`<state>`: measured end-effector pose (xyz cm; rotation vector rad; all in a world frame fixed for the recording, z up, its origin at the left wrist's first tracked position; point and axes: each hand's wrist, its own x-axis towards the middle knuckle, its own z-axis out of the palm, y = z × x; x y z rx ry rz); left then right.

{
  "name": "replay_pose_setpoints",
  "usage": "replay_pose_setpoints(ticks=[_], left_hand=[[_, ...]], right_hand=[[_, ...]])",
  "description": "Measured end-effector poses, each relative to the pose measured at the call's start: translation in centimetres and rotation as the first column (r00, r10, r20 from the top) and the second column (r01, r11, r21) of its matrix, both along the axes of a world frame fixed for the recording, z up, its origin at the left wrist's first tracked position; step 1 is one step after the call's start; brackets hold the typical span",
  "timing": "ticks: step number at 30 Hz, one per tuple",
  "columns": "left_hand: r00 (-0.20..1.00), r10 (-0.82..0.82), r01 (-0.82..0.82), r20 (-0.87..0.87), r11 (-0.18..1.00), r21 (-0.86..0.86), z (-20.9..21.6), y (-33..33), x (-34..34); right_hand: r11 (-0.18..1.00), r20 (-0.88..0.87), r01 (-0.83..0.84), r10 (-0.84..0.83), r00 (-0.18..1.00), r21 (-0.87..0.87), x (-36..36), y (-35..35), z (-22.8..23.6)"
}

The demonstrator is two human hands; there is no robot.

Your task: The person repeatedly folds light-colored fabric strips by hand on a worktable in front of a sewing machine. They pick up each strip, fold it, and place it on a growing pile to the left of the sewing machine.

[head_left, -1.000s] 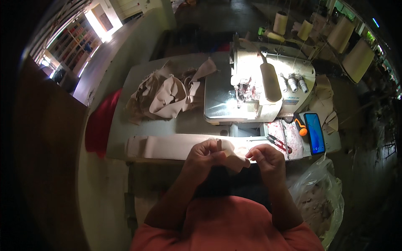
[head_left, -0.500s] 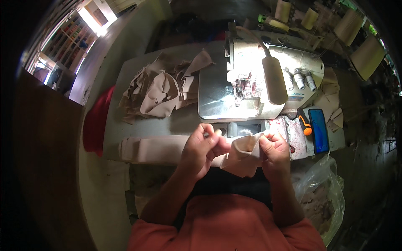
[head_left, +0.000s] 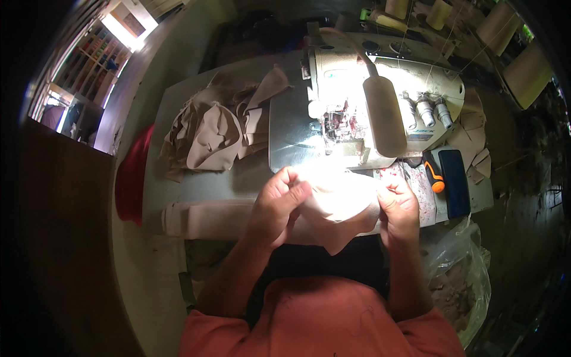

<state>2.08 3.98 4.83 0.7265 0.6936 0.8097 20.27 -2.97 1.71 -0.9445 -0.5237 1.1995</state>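
A piece of pale beige fabric [head_left: 338,217] is stretched between my two hands, glaring white under the lamp. My left hand [head_left: 277,205] pinches its left edge, thumb on top. On the opposite edge, my right hand [head_left: 399,208] grips the cloth between thumb and fingers. Just beyond the cloth stands a white overlock sewing machine [head_left: 437,80], whose needle area is lit. A long folded strip of beige fabric [head_left: 208,220] lies along the table's front edge, partly behind my left hand.
Beige fabric pieces [head_left: 217,137] lie heaped at the left of the machine. A lamp [head_left: 383,113] hangs over it. To the right are a dark phone [head_left: 454,181] and an orange-and-black tool [head_left: 437,178]. A clear plastic bag [head_left: 476,268] of scraps hangs below. Thread cones [head_left: 526,74] stand at upper right.
My left hand has taken hold of the fabric's left edge. The cloth, bunched at my right hand before, is now spread between both hands. The phone's screen has gone dark.
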Motion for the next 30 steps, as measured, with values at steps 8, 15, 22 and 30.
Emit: replay_pose_setpoints(ticks=[8, 15, 22, 30], left_hand=[[0.995, 0.06, -0.059, -0.073, 0.998, 0.018, -0.3, 1.6, -1.1], [0.982, -0.098, 0.104, -0.16, 0.994, 0.028, 0.8, 1.7, -2.6], [0.96, -0.14, 0.151, -0.243, 0.988, 0.028, 0.7, 1.8, -2.9], [0.949, -0.19, 0.209, -0.25, 0.977, 0.051, -0.2, 1.9, -3.5]], right_hand=[[1.0, -0.076, -0.008, 0.008, 0.997, -0.001, 0.2, 0.4, -1.2], [0.999, -0.016, -0.039, 0.039, 0.999, 0.014, 0.6, -0.1, -1.0], [1.0, -0.014, -0.015, 0.015, 1.0, 0.0, 0.9, -0.1, -1.2], [0.999, -0.048, -0.035, 0.034, 0.998, -0.003, 0.9, -0.1, -0.8]])
